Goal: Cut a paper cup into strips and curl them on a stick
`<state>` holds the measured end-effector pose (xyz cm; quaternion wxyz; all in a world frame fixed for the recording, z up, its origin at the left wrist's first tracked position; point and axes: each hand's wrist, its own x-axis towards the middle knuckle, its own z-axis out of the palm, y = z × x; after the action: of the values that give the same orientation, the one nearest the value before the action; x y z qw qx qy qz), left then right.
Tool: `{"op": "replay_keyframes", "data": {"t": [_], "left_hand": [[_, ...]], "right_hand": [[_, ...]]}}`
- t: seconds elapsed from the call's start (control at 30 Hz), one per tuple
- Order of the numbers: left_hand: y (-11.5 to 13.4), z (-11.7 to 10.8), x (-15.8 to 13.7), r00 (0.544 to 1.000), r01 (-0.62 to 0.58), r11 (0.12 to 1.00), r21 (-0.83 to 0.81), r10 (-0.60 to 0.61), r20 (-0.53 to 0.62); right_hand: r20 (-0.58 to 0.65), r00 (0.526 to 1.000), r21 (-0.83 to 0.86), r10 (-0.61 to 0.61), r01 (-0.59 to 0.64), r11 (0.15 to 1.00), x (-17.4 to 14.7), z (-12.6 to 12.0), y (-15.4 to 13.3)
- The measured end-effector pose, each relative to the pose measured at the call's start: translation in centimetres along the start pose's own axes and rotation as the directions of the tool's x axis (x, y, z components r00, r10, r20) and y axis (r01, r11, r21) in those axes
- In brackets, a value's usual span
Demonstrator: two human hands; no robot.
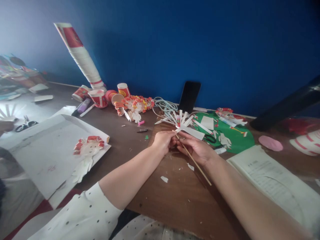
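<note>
A thin wooden stick (196,160) slants from between my hands down toward the right forearm. At its upper end is a paper cup cut into white strips (184,119), which fan outward. My left hand (163,141) is closed, its thumb and fingers pinching at the base of the strips beside the stick's tip. My right hand (198,149) has its fingers curled around the upper stick from the other side, under a wide white strip. The fingertips partly hide where stick and cup meet.
Scissors (210,138) and cut paper figures lie on a green sheet (240,136) at right. A phone (190,96) leans against the blue wall. A tall stack of cups (85,60), decorated paper faces (137,105) and a large envelope (57,160) are left; a notebook (270,180) is right.
</note>
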<state>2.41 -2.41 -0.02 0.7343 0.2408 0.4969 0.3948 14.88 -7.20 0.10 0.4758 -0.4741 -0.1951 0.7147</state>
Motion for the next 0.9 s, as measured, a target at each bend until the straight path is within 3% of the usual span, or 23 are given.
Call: {"op": "replay_keyframes", "data": {"t": [0.43, 0.67, 0.9], "left_hand": [[0.06, 0.08, -0.02, 1.000, 0.003, 0.999, 0.044, -0.002, -0.013], [0.36, -0.06, -0.05, 0.998, 0.049, 0.998, 0.042, -0.050, 0.030], [0.69, -0.36, -0.08, 0.985, 0.091, 0.995, 0.048, -0.097, 0.142]], "right_hand": [[0.014, 1.000, 0.028, 0.000, -0.001, 1.000, 0.06, 0.14, 0.01], [0.011, 1.000, 0.057, 0.002, -0.003, 0.998, 0.10, 0.36, -0.03], [0.025, 1.000, 0.072, -0.002, 0.001, 0.997, 0.11, 0.11, -0.14]]}}
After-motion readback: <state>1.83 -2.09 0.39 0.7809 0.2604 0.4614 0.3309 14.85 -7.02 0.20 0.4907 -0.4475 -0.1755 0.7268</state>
